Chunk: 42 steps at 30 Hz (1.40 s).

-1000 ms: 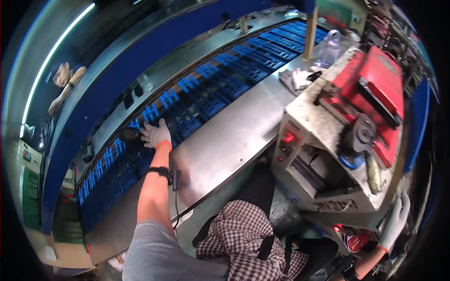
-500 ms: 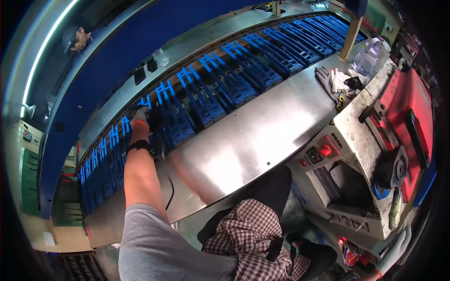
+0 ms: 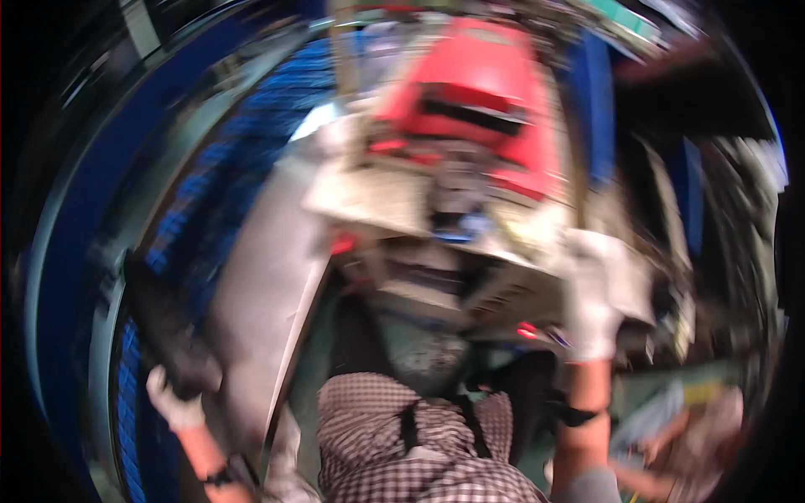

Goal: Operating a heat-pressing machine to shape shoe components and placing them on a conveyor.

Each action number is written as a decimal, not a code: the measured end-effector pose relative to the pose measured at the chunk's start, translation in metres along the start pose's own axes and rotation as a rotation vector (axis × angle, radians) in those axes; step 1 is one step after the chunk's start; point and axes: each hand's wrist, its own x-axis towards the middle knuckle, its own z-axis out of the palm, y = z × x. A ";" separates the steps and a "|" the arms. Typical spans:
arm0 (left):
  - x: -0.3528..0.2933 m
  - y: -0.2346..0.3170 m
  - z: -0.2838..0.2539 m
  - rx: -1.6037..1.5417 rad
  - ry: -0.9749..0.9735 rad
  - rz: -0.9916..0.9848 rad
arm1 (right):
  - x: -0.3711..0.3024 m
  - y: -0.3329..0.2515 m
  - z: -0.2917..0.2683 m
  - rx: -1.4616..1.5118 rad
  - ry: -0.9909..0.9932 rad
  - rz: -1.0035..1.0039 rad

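The picture is heavily motion-blurred. My left hand point(image 3: 173, 404), in a white glove, is low at the left and grips the near end of a long dark flat piece point(image 3: 163, 323) that slants up over the table's left edge. My right hand point(image 3: 589, 295), also white-gloved, is raised against the right side of a grey machine point(image 3: 436, 210) with a red top point(image 3: 478, 92). Blur hides whether its fingers hold anything. A dark band sits on each wrist.
A grey steel table point(image 3: 268, 277) runs up the left middle. Rows of blue trays point(image 3: 197, 226) lie beyond it beside a blue rail point(image 3: 75, 243). My checked clothing point(image 3: 402, 444) fills the bottom centre. Blurred clutter lies at the lower right.
The view has swung right, bringing the red-topped machine to the centre. My left hand has come back from the blue trays holding a dark piece. My right hand has risen to the machine's side.
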 end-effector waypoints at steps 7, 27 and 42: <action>-0.001 -0.080 0.253 0.098 -0.708 -0.102 | -0.009 -0.113 0.004 0.877 -0.022 -0.568; 0.054 -0.191 0.770 0.422 -1.038 0.585 | 0.094 0.212 -0.194 0.074 0.288 0.495; 0.063 -0.173 0.899 0.690 -1.385 0.949 | 0.117 0.237 -0.147 -0.290 -0.204 0.506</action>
